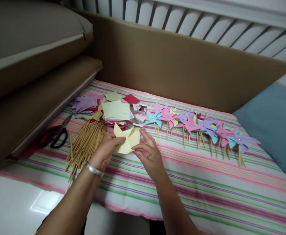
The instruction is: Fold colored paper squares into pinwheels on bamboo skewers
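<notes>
left hand: (105, 150) pinches the left edge of a pale yellow paper piece (127, 139), thumb on top; silver bracelet (94, 169) on the wrist.
right hand: (149, 153) fingertips closed on the right edge of the same paper, index finger lying along its rim.
yellow paper: cut and partly folded, corners curling up, held just above the surface between both hands.
surface: striped cloth (206, 189) in pink, green, purple and white; a brown cardboard panel (182, 65) stands along the far edge.
room: white slatted rail behind the cardboard, blue cushion (275, 124) at right, glossy white floor at lower left.
sticks: loose bundle of wooden sticks (85, 145) just left of the left hand, fanned out.
scissors: (56, 133) black-handled, left of the sticks, near the edge.
paper stack: (108, 109) coloured squares and cut pieces beyond the hands.
pinwheels: (199, 125) row of finished ones on sticks, running right from the stack.
obstruction: nothing lies between the hands and the paper.
</notes>
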`<state>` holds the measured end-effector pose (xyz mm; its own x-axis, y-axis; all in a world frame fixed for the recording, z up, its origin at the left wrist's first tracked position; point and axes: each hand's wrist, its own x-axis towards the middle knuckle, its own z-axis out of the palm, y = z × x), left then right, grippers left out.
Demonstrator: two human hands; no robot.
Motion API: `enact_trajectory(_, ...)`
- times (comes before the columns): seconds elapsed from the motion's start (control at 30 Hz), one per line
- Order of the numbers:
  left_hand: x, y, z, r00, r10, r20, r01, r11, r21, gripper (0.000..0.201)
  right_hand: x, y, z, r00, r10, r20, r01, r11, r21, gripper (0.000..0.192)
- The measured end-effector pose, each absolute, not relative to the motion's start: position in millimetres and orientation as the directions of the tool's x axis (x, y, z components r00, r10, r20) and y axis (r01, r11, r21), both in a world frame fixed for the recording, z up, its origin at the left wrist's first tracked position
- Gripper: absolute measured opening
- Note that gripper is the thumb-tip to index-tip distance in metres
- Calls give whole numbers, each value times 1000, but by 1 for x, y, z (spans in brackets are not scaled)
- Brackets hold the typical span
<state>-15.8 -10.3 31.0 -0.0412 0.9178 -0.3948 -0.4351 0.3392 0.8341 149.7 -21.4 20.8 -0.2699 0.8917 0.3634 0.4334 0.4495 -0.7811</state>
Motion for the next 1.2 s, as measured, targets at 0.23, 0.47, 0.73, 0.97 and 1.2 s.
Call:
enact_trajectory(0.23,-2,-13,25,-31,919,-393,-399,349,848,25,145,-21,17,-76,986,148,316,165,-934,5)
enact_trajectory(0.47,3,-14,18,-3,935,-354,-395,324,860,20,144,-21,15,11,994,111,382,98,-919,6)
enact_trajectory(0.73,2,-14,19,16,924,-382,-418,353,837,27,152,-20,22,-25,989,144,397,142,-907,10)
enact_trajectory(0.97,-11,-10,26,3,912,-410,-445,368,816,29,162,-21,27,-254,951,177,402,270,-875,15)
enact_trajectory(1.2,-12,-10,27,-22,909,-415,-429,366,826,29,161,-21,27,-312,929,198,444,327,-834,15)
